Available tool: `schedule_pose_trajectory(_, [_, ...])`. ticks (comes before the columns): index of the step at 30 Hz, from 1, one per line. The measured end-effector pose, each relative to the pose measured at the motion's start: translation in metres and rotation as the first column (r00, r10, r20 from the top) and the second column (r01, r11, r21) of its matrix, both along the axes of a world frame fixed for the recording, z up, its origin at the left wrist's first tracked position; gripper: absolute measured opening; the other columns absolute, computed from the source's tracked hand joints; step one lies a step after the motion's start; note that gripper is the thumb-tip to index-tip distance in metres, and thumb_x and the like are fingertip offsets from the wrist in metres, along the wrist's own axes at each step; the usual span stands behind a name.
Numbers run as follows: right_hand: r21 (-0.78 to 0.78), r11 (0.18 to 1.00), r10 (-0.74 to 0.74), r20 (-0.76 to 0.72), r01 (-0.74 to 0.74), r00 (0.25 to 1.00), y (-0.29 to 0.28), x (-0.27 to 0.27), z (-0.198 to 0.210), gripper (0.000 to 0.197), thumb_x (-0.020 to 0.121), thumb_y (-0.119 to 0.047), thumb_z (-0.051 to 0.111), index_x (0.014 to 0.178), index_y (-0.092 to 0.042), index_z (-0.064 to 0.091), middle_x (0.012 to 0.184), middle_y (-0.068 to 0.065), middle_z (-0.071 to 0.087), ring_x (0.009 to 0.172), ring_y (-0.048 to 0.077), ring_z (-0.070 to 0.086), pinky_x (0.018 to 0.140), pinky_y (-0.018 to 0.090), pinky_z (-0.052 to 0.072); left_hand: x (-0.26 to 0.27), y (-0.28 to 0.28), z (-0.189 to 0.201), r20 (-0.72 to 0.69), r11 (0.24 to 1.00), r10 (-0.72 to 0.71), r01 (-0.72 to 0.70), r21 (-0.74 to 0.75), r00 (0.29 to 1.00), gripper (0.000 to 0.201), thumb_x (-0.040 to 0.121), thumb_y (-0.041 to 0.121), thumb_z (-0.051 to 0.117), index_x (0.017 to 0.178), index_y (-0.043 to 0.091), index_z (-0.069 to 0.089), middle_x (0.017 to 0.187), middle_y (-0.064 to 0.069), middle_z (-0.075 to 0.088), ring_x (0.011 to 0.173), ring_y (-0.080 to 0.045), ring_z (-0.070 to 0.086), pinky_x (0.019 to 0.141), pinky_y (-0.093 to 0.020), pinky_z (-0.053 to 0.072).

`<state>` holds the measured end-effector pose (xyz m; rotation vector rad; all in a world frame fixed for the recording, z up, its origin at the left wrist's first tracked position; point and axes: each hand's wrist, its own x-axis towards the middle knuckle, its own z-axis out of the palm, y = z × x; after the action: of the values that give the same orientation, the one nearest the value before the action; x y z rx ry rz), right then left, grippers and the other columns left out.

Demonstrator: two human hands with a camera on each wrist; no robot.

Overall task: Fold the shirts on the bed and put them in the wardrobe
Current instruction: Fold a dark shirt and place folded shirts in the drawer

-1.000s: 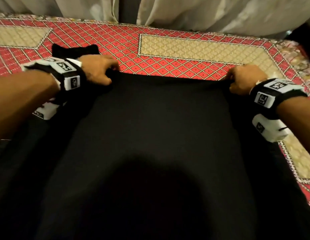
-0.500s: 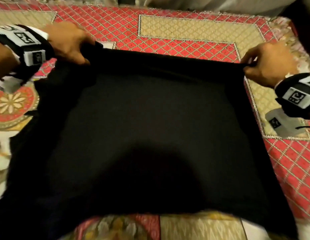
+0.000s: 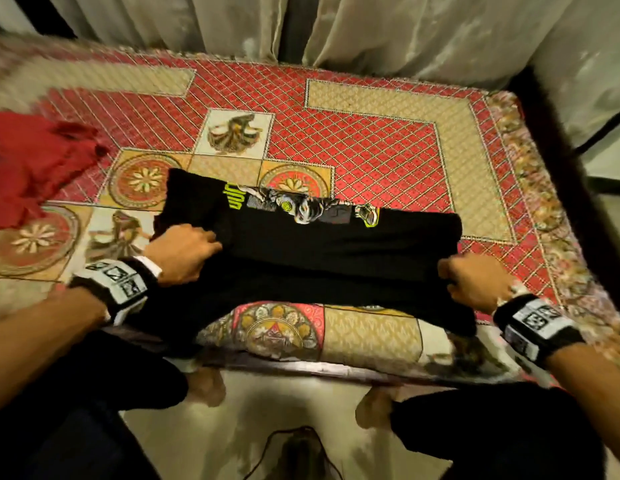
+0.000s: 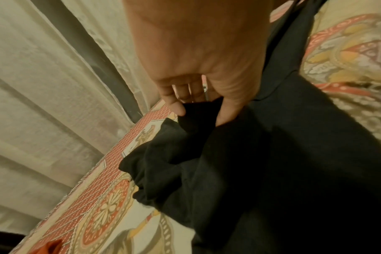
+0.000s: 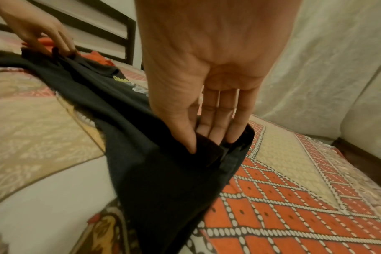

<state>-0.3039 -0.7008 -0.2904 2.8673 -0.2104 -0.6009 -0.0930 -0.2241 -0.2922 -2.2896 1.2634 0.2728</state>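
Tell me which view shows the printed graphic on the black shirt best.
The head view: the printed graphic lies exposed along the far edge of the folded black shirt, lime lettering included. The right wrist view catches only a small yellow sliver of it. The left wrist view shows plain black cloth.

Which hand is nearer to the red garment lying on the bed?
Left. The left hand grips the black shirt at its left end, on the side where the red garment lies; the right hand grips the shirt's opposite end, farther away.

Black shirt (image 3: 336, 247), red garment (image 3: 35, 161) on bed (image 3: 388, 150)
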Motion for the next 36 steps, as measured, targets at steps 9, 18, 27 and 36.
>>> schedule_pose_trajectory(9, [-0.115, 0.993, 0.017, -0.153, -0.035, 0.988, 0.009, -0.024, 0.001, 0.017, 0.078, -0.02, 0.06, 0.092, -0.027, 0.053, 0.105, 0.007, 0.07, 0.101, 0.033, 0.069, 0.071, 0.032, 0.046, -0.038, -0.011, 0.012, 0.123, 0.977, -0.116, 0.091, 0.19, 0.986, 0.031, 0.081, 0.034, 0.05, 0.108, 0.026, 0.065, 0.102, 0.005, 0.071, 0.103, -0.022, 0.064, 0.104, -0.04, 0.029])
schedule_pose_trajectory(18, [-0.06, 0.997, 0.027, -0.295, -0.047, 0.955, 0.025, -0.036, 0.0, 0.028, 0.084, -0.021, 0.066, 0.111, -0.016, 0.065, 0.111, 0.007, 0.07, 0.102, 0.029, 0.069, 0.071, 0.031, 0.048, -0.07, -0.024, 0.011, -0.055, 0.96, 0.009, 0.007, 0.28, 0.998, 0.038, 0.089, 0.029, 0.058, 0.126, 0.018, 0.058, 0.121, -0.002, 0.068, 0.115, -0.026, 0.066, 0.098, -0.036, 0.044])
schedule_pose_trajectory(27, [0.23, 0.965, 0.102, 0.1, -0.123, 0.99, 0.133, 0.005, -0.01, 0.054, 0.087, -0.05, 0.061, 0.133, -0.024, 0.055, 0.125, 0.002, 0.064, 0.118, 0.028, 0.062, 0.09, 0.038, 0.054, -0.079, -0.009, 0.003, 0.022, 0.994, -0.012, 0.01, 0.108, 1.0, 0.077, 0.083, 0.039, 0.067, 0.149, 0.013, 0.037, 0.144, -0.008, 0.044, 0.137, -0.029, 0.039, 0.11, -0.044, 0.031])
schedule_pose_trajectory(36, [0.52, 0.803, 0.183, 0.252, -0.292, 0.95, 0.293, 0.033, -0.067, 0.089, 0.077, -0.048, 0.059, 0.156, -0.015, 0.035, 0.159, 0.006, 0.041, 0.145, 0.025, 0.037, 0.118, 0.049, 0.028, -0.028, 0.005, 0.021, -0.018, 0.965, -0.106, 0.107, 0.241, 0.994, 0.057, 0.056, 0.044, 0.062, 0.103, 0.013, 0.073, 0.127, -0.015, 0.058, 0.129, -0.036, 0.047, 0.122, -0.057, 0.018])
